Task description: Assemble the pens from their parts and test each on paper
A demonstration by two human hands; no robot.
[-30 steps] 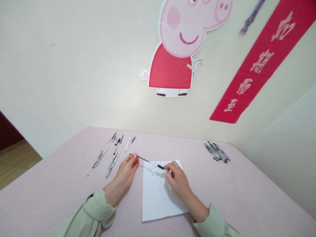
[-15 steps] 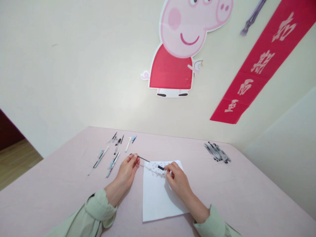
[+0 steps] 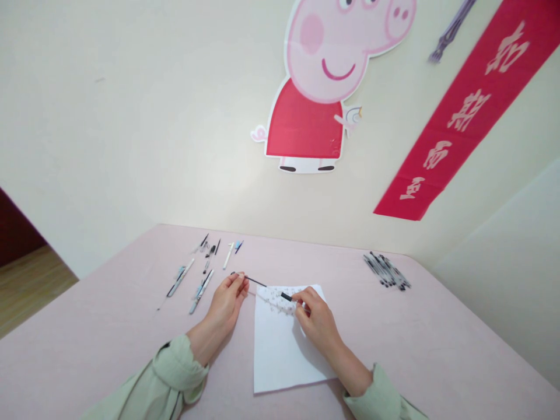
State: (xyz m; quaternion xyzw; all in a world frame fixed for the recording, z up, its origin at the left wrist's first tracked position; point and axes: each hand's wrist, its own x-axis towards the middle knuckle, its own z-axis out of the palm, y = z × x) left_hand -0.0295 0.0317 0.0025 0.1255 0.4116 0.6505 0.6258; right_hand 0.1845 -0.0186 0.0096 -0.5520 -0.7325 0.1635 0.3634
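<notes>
My left hand (image 3: 227,300) and my right hand (image 3: 315,318) each pinch one end of a thin pen refill (image 3: 265,286) with a dark tube, held just above the pink table (image 3: 109,338). The left fingers close on its far-left end, the right fingers on its black end piece. Below the refill lies a white sheet of paper (image 3: 284,356) with scribbles (image 3: 277,297) near its top edge. The right hand rests on the sheet's upper right part. Both arms wear pale green sleeves.
Several pens and loose pen parts (image 3: 201,271) lie scattered on the table's far left. A bundle of black refills (image 3: 387,271) lies at the far right. A cartoon pig cutout (image 3: 326,81) and a red banner (image 3: 459,111) hang on the cream wall behind.
</notes>
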